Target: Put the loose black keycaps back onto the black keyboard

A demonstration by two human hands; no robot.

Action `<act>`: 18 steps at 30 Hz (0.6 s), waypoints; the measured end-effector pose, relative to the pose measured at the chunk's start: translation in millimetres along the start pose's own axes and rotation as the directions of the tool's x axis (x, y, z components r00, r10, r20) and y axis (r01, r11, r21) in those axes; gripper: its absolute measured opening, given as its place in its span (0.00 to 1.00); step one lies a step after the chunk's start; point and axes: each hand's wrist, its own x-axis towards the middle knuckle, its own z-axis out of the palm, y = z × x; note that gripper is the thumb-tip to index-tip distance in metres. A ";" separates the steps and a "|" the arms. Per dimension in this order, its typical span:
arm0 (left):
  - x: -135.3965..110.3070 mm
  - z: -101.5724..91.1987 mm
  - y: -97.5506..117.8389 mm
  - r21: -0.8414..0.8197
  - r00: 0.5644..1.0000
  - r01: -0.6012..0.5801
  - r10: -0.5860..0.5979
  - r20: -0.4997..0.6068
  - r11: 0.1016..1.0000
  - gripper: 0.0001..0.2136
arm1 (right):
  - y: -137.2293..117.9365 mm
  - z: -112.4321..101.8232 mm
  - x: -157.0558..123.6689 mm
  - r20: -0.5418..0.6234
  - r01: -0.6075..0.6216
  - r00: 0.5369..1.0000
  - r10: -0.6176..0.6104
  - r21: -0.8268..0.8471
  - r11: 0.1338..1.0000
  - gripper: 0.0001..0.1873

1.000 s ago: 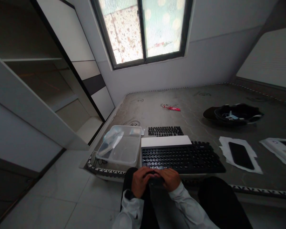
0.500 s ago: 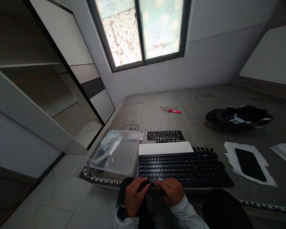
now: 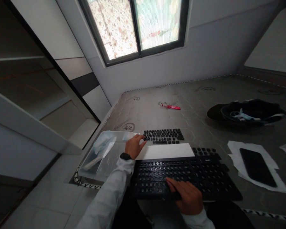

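Note:
My left hand (image 3: pixel 134 146) reaches past the keyboard to the left end of the loose black keycaps (image 3: pixel 163 135). Its thumb and forefinger are spread, with no object visible between them. At the front edge of a black keyboard (image 3: pixel 154 175), whose key positions look bare of caps, rests my right hand (image 3: pixel 187 194). Those fingers are curled together, and a dark item seems to be under them, too dim to name. A white strip (image 3: pixel 166 151) lies along the keyboard's back edge. More loose keycaps (image 3: pixel 202 150) sit behind its right part.
Left of the keyboard stands a clear plastic box (image 3: pixel 101 173) with a plastic bag (image 3: pixel 105 146) inside. To the right, a black phone (image 3: pixel 257 167) lies on white paper (image 3: pixel 233 148). Farther back are a dark cap (image 3: pixel 215 113) and a red packet (image 3: pixel 173 107).
My hands were together at the keyboard's front edge. The left has moved forward to the keycaps and spread its fingers; the right has shifted right onto the keyboard. The view has tilted slightly.

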 end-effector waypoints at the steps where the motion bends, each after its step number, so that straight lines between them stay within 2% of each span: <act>1: 17.8 7.8 -0.8 0.074 0.995 -0.019 0.012 0.098 0.997 0.12 | 2.1 0.7 -0.4 0.002 -0.011 1.000 0.011 -0.001 1.000 0.11; 2: 33.9 16.5 -1.6 0.140 0.977 -0.056 0.025 0.213 0.989 0.13 | 3.9 1.4 -0.6 0.007 -0.019 1.000 0.020 -0.002 1.000 0.11; 3: 48.0 26.0 -2.4 0.161 0.962 -0.078 0.032 0.273 0.984 0.12 | 5.4 1.9 -0.4 0.013 -0.026 1.000 0.027 -0.004 1.000 0.10; 5: 69.9 45.9 -4.4 0.186 0.932 -0.113 0.039 0.361 0.976 0.11 | 7.7 2.5 1.2 0.020 -0.037 0.999 0.037 -0.014 0.999 0.10; 8: 89.4 73.4 -8.8 0.217 0.884 -0.154 0.037 0.466 0.964 0.09 | 9.9 3.4 4.4 0.027 -0.036 0.999 0.036 -0.024 0.999 0.10; 12: 101.9 97.7 -14.9 0.268 0.831 -0.192 0.011 0.556 0.944 0.11 | 9.6 6.1 5.7 0.035 -0.024 0.999 0.023 0.005 1.000 0.10; 15: 109.5 109.1 -15.7 0.295 0.805 -0.219 0.002 0.593 0.930 0.11 | 6.7 7.3 6.8 0.004 -0.074 0.997 0.074 0.030 0.997 0.10; 18: 117.0 119.0 -13.5 0.303 0.783 -0.255 0.012 0.622 0.918 0.12 | 4.7 4.8 12.4 -0.029 -0.061 0.998 0.062 0.049 0.997 0.10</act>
